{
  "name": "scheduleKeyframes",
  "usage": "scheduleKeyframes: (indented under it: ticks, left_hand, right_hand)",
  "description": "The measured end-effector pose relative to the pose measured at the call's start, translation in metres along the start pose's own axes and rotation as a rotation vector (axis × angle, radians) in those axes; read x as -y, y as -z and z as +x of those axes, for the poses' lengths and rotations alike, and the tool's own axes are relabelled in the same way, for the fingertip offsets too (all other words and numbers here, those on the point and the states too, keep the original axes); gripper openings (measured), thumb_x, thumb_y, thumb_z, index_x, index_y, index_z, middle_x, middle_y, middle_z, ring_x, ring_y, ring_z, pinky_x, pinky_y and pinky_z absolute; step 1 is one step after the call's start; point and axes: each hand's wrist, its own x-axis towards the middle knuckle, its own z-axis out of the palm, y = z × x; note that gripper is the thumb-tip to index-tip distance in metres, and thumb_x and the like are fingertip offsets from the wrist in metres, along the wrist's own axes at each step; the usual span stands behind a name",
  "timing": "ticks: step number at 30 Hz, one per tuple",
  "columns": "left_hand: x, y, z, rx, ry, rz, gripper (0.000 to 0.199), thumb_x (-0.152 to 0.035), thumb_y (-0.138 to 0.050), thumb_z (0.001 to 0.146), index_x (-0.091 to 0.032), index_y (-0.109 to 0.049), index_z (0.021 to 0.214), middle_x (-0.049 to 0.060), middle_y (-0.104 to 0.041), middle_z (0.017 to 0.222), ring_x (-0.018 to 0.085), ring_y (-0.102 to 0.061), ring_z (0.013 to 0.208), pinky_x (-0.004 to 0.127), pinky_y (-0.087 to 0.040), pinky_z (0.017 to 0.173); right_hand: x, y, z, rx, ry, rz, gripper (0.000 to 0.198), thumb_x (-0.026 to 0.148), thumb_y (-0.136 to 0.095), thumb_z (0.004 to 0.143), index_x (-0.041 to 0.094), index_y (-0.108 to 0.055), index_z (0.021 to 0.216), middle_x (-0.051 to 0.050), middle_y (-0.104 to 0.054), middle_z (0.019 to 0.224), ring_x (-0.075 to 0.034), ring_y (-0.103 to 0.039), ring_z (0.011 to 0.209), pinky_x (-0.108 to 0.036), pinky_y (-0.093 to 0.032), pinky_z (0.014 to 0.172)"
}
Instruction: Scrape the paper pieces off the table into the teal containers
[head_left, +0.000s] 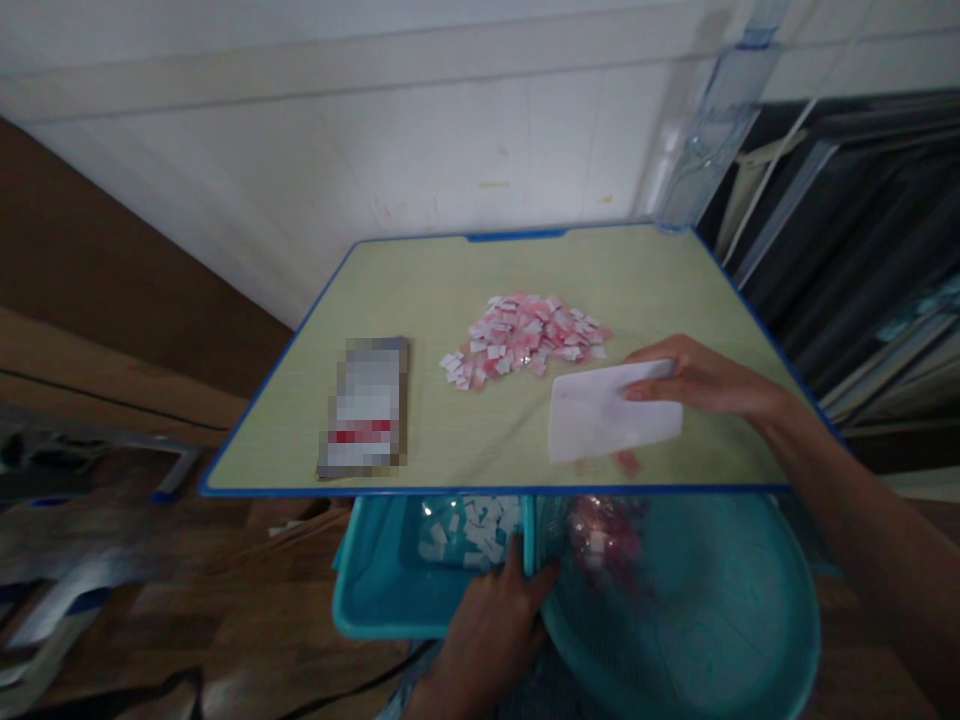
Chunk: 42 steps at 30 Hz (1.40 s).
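My right hand (686, 375) is closed on the right end of a white card (600, 415), thumb on top, held low over the right part of the table. Just below the card's lower edge lie a few blurred pink bits (627, 461). Left of the card spreads a pile of small pink and white pieces (525, 335). My left hand (491, 620) is below the table edge, its fingers and thumb closed about the adjoining rims of a rectangular teal bin (390, 615) and a round teal basin (795, 620). White pieces (487, 525) lie in the bin. Shiny reddish pieces (604, 535) are in the basin.
The yellow-green tabletop (420, 270) has a blue edge and stands against a white wall. A pixelated flat item (367, 405) lies at its left. A clear plastic bottle-like container (709, 140) stands behind the right corner. Dark flat panels (862, 200) lean at the right.
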Motion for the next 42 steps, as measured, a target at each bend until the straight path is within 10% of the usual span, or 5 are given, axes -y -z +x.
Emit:
scheduleKeyframes:
  ticks: [8,26,35,42]
  left_hand:
    - [-0.001,0.002,-0.001,-0.021,-0.005,0.012,0.045,-0.028,-0.043,0.083,-0.035,-0.036,0.127,0.018,-0.034,0.129,0.025,-0.061,0.079,0.038,-0.047,0.067]
    - [-0.003,0.008,0.000,0.025,0.021,0.025,0.053,-0.023,-0.049,0.080,-0.036,-0.035,0.129,0.017,-0.035,0.131,0.027,-0.060,0.083,0.040,-0.046,0.070]
    - [-0.004,0.007,0.001,0.063,0.053,-0.009,0.057,-0.018,-0.048,0.077,-0.035,-0.033,0.130,0.018,-0.029,0.135,0.028,-0.060,0.086,0.041,-0.046,0.072]
    - [-0.003,0.004,0.002,0.063,0.042,-0.066,0.060,-0.017,-0.050,0.074,-0.035,-0.034,0.129,0.017,-0.031,0.134,0.028,-0.059,0.086,0.041,-0.045,0.072]
  right_hand:
    - [-0.006,-0.006,-0.025,-0.048,-0.095,0.018,0.030,0.040,-0.061,0.070,0.014,-0.067,0.084,0.000,-0.062,0.063,-0.009,-0.053,0.052,-0.018,-0.038,0.044]
    - [-0.005,-0.010,-0.075,-0.165,0.225,-0.230,0.014,0.024,-0.059,0.075,0.020,-0.069,0.083,-0.001,-0.069,0.074,-0.011,-0.061,0.062,-0.017,-0.045,0.055]
    - [0.014,0.024,-0.006,-0.653,0.311,0.002,0.021,0.030,-0.072,0.060,0.016,-0.058,0.067,0.005,-0.050,0.056,-0.003,-0.041,0.046,-0.015,-0.029,0.040]
    - [-0.006,0.024,0.044,-0.664,0.175,0.269,0.029,0.039,-0.075,0.051,0.019,-0.057,0.063,0.000,-0.055,0.061,-0.012,-0.048,0.051,-0.026,-0.039,0.047]
